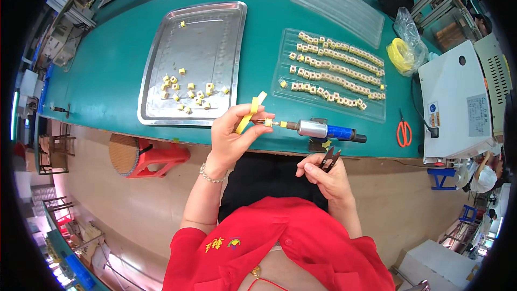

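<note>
My left hand (230, 134) is closed, with a strip of yellow tape (246, 121) pinched between its fingers. Its fingertips are at a small yellow-and-white coil bobbin (268, 122) on the tip of a spindle. That spindle runs out of a silver and blue cylindrical tool (323, 129) lying along the table's near edge. Black thread snips (329, 160) stick up out of my right hand (329, 178), their blades pointing toward the tool. My right fingers are curled round them, so the lower part of the snips is hidden.
A metal tray (207, 37) with loose bobbins lies left. Right of it, a clear plastic tray (285, 48) holds rows of bobbins. Orange-handled scissors (404, 132), a yellow tape roll (399, 54) and a white machine (458, 97) are farther right. A red stool (161, 159) stands below.
</note>
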### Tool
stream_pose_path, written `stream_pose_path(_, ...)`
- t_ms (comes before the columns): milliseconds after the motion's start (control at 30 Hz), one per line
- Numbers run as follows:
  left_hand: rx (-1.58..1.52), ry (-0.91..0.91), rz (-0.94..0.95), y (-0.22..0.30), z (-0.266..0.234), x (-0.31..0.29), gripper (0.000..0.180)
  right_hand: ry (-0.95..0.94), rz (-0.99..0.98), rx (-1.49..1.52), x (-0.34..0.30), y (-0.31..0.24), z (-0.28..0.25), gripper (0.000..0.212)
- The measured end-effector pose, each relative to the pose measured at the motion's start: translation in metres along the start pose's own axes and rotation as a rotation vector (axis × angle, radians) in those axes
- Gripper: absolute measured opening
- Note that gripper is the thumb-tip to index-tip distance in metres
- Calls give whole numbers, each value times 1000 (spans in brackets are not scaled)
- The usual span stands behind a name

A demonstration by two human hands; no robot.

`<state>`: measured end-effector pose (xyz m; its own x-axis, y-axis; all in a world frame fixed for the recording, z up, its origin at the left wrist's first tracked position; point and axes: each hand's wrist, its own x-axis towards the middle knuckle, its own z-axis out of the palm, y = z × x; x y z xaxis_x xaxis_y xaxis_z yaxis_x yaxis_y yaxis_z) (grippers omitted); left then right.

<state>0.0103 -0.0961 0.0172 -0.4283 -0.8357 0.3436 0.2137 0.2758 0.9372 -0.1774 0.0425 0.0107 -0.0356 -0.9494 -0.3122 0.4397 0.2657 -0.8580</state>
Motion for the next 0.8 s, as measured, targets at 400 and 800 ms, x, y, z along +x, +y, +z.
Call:
stream_pose_path(400,218,-135,191,-6,2,12,37,-45,43,-20,7,-1,-6,12)
stream_pose_path(800,-175,177,-9,10,-15,-49,32,-37,-200,-317,-10,-30,15,9)
